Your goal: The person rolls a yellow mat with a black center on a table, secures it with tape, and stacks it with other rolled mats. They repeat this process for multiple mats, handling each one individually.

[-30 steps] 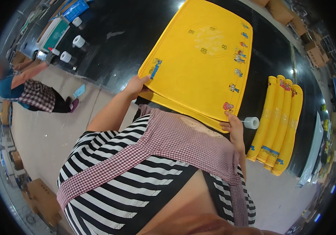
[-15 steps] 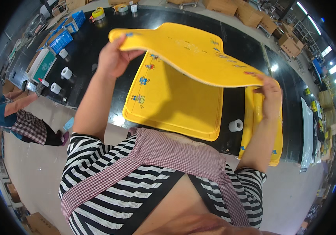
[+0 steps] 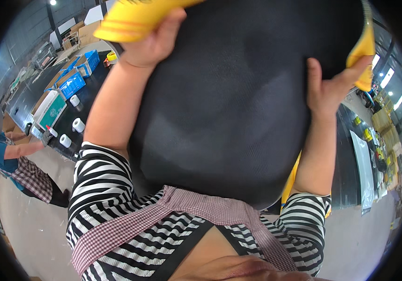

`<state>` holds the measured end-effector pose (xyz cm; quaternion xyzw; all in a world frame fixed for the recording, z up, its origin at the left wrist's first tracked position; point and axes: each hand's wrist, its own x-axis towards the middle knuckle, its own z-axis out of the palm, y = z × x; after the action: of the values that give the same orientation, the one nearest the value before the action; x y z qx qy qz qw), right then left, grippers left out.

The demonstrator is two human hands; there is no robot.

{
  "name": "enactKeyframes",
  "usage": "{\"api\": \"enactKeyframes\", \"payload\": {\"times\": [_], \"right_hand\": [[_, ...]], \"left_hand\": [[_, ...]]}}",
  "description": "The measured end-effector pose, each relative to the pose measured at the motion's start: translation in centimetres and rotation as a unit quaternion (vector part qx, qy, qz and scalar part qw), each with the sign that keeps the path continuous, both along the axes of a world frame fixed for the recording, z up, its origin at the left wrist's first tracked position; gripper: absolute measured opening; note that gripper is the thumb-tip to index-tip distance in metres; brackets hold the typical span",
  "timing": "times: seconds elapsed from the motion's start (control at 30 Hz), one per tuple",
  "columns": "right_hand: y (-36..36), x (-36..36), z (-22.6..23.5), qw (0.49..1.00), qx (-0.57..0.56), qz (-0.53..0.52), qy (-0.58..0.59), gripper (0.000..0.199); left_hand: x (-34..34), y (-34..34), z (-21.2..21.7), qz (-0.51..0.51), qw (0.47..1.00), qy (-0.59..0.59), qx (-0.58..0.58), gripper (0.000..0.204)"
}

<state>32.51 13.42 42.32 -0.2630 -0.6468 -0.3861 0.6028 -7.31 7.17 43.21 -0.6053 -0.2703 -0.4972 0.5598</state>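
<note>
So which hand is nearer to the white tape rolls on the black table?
Left. The left hand, gripping the yellow mat, is up on the white tape rolls' side; the right hand holds the mat's far edge.

Yellow mat (image 3: 135,16): top cut off by the upper picture edge; black underside (image 3: 229,103) hides most of the worktop (image 3: 32,93).
Left hand (image 3: 151,42): fingertips hidden behind mat.
Far-right goods: too small to identify.

Both hands — left hand (image 3: 151,44), right hand (image 3: 329,86) — gripping raised yellow-edged black mat (image 3: 229,107)
</note>
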Motion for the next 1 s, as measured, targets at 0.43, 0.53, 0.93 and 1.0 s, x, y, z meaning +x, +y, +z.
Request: {"api": "enactKeyframes", "payload": {"times": [0.43,0.53,0.93,1.0], "right_hand": [[12.0,-3.7,-27.6,0.748,-0.638,0.154,-0.099,0.076],[3.9,-0.6,-37.9,0.766,-0.637,0.053,-0.063,0.071],[-4.1,2.3,-42.2,0.636,-0.753,0.0,0.168,0.072],[-4.2,2.9,-42.3,0.611,-0.763,0.013,0.21,0.072]], "left_hand": [[-3.5,12.1,-30.8,0.207,0.546,-0.072,-0.809,0.087],[-6.2,3.4,-38.6,0.229,0.537,-0.205,-0.785,0.078],[-6.4,-6.4,-39.3,0.198,0.528,-0.399,-0.723,0.045],[-7.2,-6.9,-39.7,0.184,0.514,-0.388,-0.743,0.04]]}}
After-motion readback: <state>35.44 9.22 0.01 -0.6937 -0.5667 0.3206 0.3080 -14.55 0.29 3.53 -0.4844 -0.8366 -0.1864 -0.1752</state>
